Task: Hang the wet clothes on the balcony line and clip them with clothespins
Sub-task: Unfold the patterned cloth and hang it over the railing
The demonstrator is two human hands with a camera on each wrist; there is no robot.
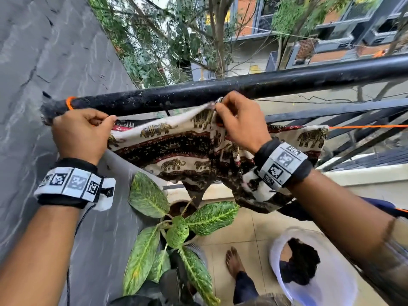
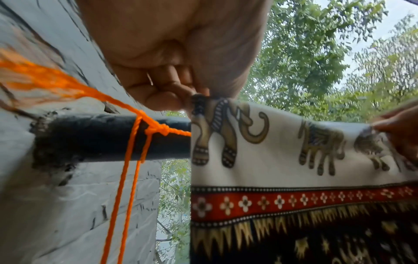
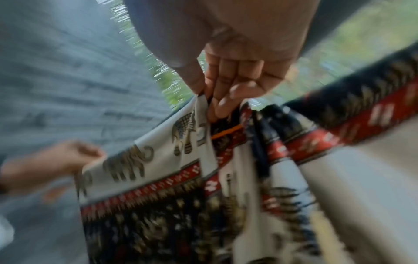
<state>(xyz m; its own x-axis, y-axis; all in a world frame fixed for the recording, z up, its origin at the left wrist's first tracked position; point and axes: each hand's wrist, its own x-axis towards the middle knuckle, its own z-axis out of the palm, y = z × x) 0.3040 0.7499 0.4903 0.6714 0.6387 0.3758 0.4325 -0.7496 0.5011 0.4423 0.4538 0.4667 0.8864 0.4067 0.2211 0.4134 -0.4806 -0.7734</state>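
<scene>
An elephant-print cloth [image 1: 181, 146] in white, red and black hangs over the orange line [image 1: 366, 127] just below the black railing pipe [image 1: 242, 87]. My left hand [image 1: 81, 133] pinches the cloth's upper left corner [image 2: 199, 100] between thumb and fingers. My right hand [image 1: 238, 122] pinches the top edge further right and lifts it toward the pipe; in the right wrist view its fingers [image 3: 217, 100] grip a white fold [image 3: 199, 114]. The orange line [image 2: 144, 128] is knotted round the pipe [image 2: 108, 137] beside the wall. No clothespin shows.
A grey stone wall [image 1: 44, 62] stands to the left. Below the cloth grows a potted plant with speckled leaves [image 1: 176, 230]. A white bucket [image 1: 331, 290] holding dark clothes sits on the tiled floor by my bare foot [image 1: 235, 261]. Trees and buildings lie beyond the railing.
</scene>
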